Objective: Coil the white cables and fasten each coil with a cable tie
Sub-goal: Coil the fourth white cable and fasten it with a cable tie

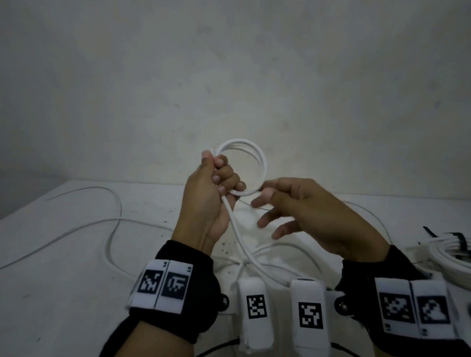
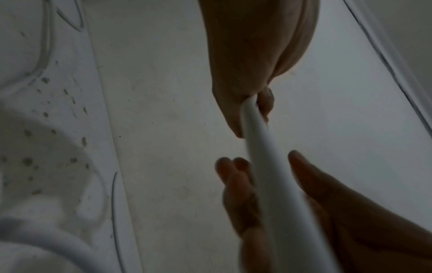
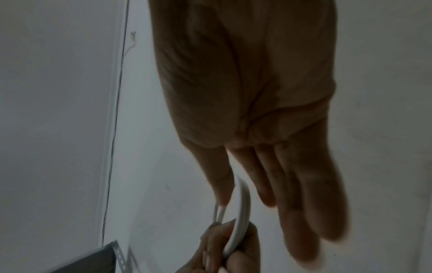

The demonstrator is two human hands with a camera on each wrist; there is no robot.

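Observation:
My left hand (image 1: 218, 177) is raised above the table and grips a small coil of white cable (image 1: 253, 154) in its fist. The cable's tail (image 1: 236, 227) hangs from the fist down to the table. In the left wrist view the tail (image 2: 257, 147) leaves the left hand (image 2: 252, 64) and runs toward the camera. My right hand (image 1: 295, 208) is just right of the coil, blurred, with its fingers spread and straight and its thumb tip at the coil's lower arc. The right wrist view shows the right hand (image 3: 268, 166) with straight fingers and the cable (image 3: 243, 206) passing behind them.
A finished coil of white cable (image 1: 452, 258) bound with a black tie (image 1: 459, 239) lies at the right edge of the white table (image 1: 49, 264). Loose white cable (image 1: 114, 219) loops across the table's left half. A pale wall (image 1: 233, 70) stands behind the table.

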